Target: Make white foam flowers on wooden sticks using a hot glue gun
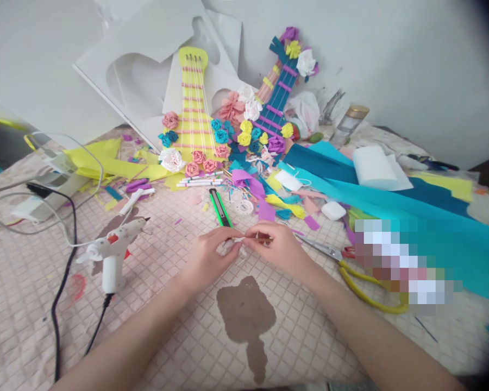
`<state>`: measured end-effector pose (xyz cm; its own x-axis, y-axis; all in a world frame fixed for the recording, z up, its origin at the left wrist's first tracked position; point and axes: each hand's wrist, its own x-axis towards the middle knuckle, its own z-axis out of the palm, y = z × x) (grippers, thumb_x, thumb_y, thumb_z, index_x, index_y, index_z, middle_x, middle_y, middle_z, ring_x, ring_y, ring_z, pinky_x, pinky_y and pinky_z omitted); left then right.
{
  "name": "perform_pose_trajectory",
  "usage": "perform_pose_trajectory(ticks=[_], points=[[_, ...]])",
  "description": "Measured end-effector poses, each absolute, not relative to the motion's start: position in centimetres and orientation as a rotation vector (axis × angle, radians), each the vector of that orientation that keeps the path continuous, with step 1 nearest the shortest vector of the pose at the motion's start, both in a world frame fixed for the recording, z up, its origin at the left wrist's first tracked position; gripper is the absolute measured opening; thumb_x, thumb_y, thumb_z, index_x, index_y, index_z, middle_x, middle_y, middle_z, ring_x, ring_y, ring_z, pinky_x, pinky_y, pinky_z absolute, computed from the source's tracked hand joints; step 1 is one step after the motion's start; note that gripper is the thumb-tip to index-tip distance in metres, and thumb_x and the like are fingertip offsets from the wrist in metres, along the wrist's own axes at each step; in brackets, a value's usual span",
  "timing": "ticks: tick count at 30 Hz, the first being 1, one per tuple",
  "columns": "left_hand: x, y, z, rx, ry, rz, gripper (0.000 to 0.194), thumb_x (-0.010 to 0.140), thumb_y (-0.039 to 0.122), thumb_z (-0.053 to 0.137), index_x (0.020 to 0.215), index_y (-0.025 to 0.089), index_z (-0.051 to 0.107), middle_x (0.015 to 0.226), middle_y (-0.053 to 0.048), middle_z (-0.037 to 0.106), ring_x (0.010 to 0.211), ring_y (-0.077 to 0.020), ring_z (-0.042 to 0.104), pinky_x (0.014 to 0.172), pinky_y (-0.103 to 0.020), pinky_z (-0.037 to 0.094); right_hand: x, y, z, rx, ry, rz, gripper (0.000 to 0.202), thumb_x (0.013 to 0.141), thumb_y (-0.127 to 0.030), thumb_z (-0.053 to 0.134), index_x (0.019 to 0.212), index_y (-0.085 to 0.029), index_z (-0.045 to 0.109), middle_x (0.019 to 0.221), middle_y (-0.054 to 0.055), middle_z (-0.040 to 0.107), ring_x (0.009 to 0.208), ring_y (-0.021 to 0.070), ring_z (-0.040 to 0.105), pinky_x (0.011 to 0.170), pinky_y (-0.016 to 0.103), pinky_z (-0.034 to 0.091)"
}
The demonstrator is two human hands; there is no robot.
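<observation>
- Working a small white piece (238,239) against a thin brown stick (264,239) looks like the step in hand, judging by how the fingertips meet.
- The left hand (214,255) pinches the white piece between thumb and fingers; the right hand (279,251) grasps the stick the same way. Whether the piece is wrapped round the stick or only touches it, I cannot tell.
- Both things are held just above the middle of the table (171,347), farther from its near edge than the brown patch (246,309).
- The next move, as I judge it, calls for a light, steady pinch — the piece seems small and easily creased or dropped.
- Toward the far edge, room is tight: the green utility knife (220,208) lies just beyond the fingertips, with paper scraps (250,185) behind it and the yellow paper guitar (193,127) upright near the wall.
- To the right, scissors (362,296) lie with their blades toward the right hand; blue paper (424,217) spreads out to the right edge.
- Toward the left edge stands the glue gun (113,274), its cord (95,326) running to the near edge — a wide left sweep could snag it.
- The easiest room for moving seems to be between the forearms, toward the near edge.
</observation>
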<state>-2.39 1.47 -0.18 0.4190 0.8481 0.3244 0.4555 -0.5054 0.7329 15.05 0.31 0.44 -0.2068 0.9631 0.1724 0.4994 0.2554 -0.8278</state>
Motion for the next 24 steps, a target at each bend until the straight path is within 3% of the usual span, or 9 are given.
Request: perform_pose_trajectory(ticks=[9, 16, 24], points=[[-2.34, 1.49, -0.41, 2.013, 1.122, 0.877, 0.018, 0.078, 0.022, 0.057, 0.095, 0.019, 0.064, 0.091, -0.005, 0.069, 0.078, -0.0149, 0.062, 0.073, -0.026, 0.050, 14.88, 0.25, 0.62, -1.362, -1.777, 0.800, 0.008, 0.074, -0.015, 0.058, 0.072, -0.017, 0.066, 0.073, 0.002, 0.067, 0.063, 0.0117, 0.058, 0.059, 0.023, 0.045], [-2.37, 1.25, -0.14, 2.159, 1.028, 0.929, 0.016, 0.079, 0.015, 0.054, 0.091, 0.018, 0.064, 0.088, -0.004, 0.068, 0.080, -0.0147, 0.062, 0.076, -0.026, 0.048, 14.77, 0.15, 0.91, -1.386, -1.757, 0.851, 0.005, 0.071, -0.014, 0.061, 0.068, -0.017, 0.064, 0.070, 0.001, 0.066, 0.064, 0.0117, 0.058, 0.059, 0.023, 0.044], [-2.32, 1.48, 0.05, 1.821, 1.096, 0.817, 0.019, 0.083, 0.028, 0.053, 0.089, 0.015, 0.066, 0.085, -0.005, 0.070, 0.077, -0.0142, 0.064, 0.071, -0.024, 0.050, 15.36, 0.25, 0.95, -1.382, -1.824, 0.891, 0.011, 0.079, -0.022, 0.057, 0.076, -0.017, 0.067, 0.077, 0.002, 0.068, 0.068, 0.0120, 0.059, 0.060, 0.022, 0.044]])
